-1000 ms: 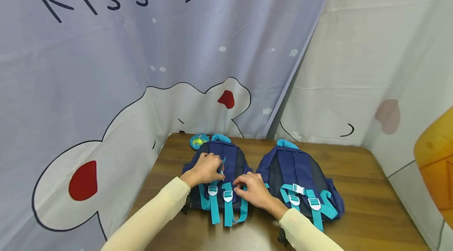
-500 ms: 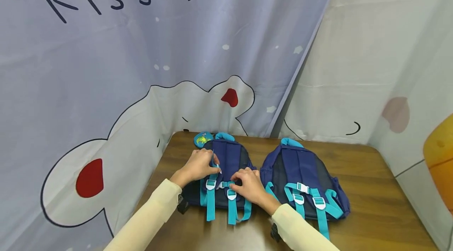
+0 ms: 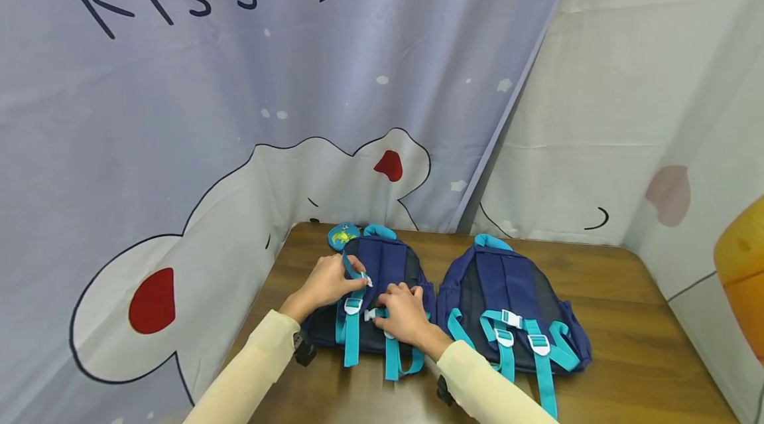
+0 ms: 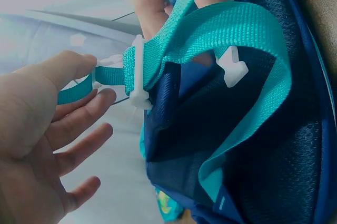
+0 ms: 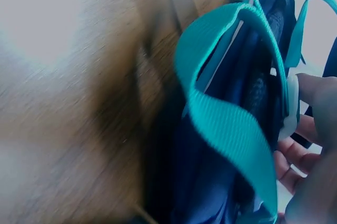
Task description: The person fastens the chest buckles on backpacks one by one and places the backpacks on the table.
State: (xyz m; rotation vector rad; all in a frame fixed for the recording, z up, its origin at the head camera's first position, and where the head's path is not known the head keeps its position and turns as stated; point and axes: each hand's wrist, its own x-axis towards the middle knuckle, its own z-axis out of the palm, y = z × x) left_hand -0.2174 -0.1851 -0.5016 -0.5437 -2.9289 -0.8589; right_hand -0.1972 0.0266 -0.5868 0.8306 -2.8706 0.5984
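A navy backpack with teal straps lies on the table, straps facing up. My left hand pinches a narrow teal strap between thumb and index finger, close to a white buckle piece; its other fingers are spread in the left wrist view. Lower right on the same backpack, my right hand holds another short teal strap, and a white buckle end pokes out from its fingertips. The two buckle pieces are apart. In the right wrist view, the right thumb is against a white strap adjuster.
A second navy backpack stands close on the right, its white chest buckle joined across teal straps. A round blue pouch sits behind the left backpack. The wooden table meets printed curtains at the back.
The left hand has drawn its strap leftward and raised the buckle piece. The right hand has shifted left along its strap, with the other buckle end now showing. The view moved slightly.
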